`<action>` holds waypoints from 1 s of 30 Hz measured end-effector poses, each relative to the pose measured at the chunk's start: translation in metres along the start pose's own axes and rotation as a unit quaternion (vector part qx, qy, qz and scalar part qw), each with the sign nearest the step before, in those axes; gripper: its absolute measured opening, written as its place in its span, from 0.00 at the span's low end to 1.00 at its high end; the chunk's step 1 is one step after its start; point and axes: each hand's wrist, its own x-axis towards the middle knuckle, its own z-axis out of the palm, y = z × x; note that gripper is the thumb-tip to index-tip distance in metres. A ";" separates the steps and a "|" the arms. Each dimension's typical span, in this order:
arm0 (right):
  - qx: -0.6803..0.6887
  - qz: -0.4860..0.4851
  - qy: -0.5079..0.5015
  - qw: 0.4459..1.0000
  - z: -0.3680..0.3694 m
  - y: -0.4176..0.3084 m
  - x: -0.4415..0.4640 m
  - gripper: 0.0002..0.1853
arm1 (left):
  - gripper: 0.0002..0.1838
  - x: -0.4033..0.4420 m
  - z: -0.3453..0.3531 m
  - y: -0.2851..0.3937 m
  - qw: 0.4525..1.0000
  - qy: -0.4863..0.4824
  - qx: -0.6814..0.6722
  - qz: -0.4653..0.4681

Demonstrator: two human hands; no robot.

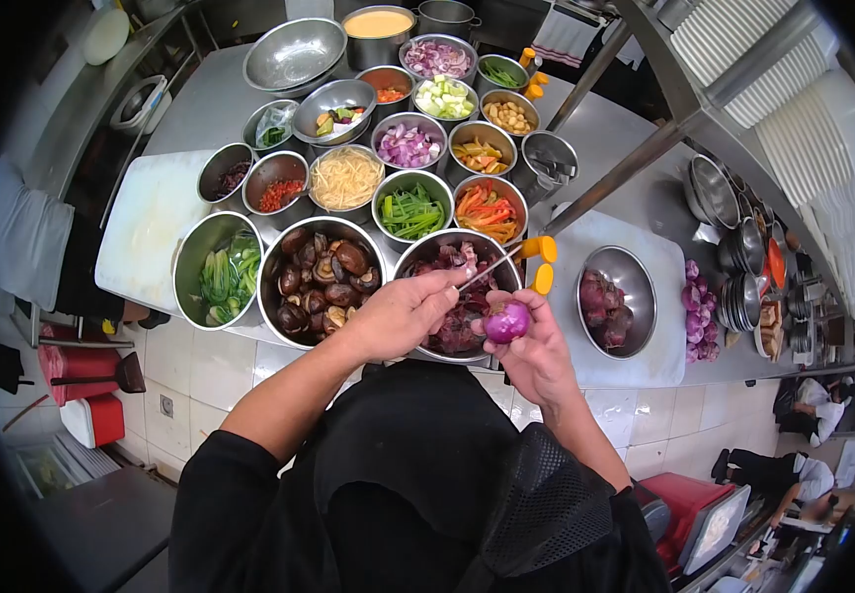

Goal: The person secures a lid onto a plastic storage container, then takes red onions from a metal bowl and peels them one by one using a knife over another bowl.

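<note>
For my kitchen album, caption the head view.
The right hand holds a purple onion near the left hand, amid metal pots of vegetables.

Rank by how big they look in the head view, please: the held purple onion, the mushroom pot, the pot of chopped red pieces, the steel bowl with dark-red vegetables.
1. Mushroom pot
2. Steel bowl
3. Red-pieces pot
4. Purple onion

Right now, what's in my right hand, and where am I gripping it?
A shiny, round purple onion, gripped around its sides by the fingers of your right hand.
</note>
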 end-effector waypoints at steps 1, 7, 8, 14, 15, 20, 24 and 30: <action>0.031 0.007 -0.001 0.999 0.001 -0.002 0.000 0.28 | 0.24 -0.001 0.002 0.000 0.999 0.011 0.025 0.020; 0.045 -0.008 0.084 0.995 0.002 0.004 0.003 0.28 | 0.26 -0.010 0.018 0.003 0.984 0.014 0.144 0.108; 0.027 -0.011 0.088 0.996 0.005 0.003 0.005 0.28 | 0.26 -0.011 0.019 0.004 0.979 0.009 0.166 0.116; 0.010 -0.018 0.081 0.996 0.005 0.006 0.003 0.28 | 0.23 -0.017 0.019 0.012 0.976 0.014 0.181 0.122; -0.006 -0.028 0.083 0.996 0.005 0.008 0.003 0.28 | 0.23 -0.018 0.020 0.012 0.975 0.014 0.184 0.121; -0.156 -0.094 0.087 0.979 0.001 0.014 0.002 0.29 | 0.23 -0.019 0.023 0.011 0.975 0.022 0.183 0.124; -0.207 -0.143 0.087 0.964 0.008 0.018 0.004 0.30 | 0.21 -0.013 0.032 0.003 0.974 0.061 0.169 0.137; -0.239 -0.164 0.078 0.954 0.010 0.029 0.005 0.30 | 0.15 -0.004 0.044 0.002 0.976 0.132 0.129 0.117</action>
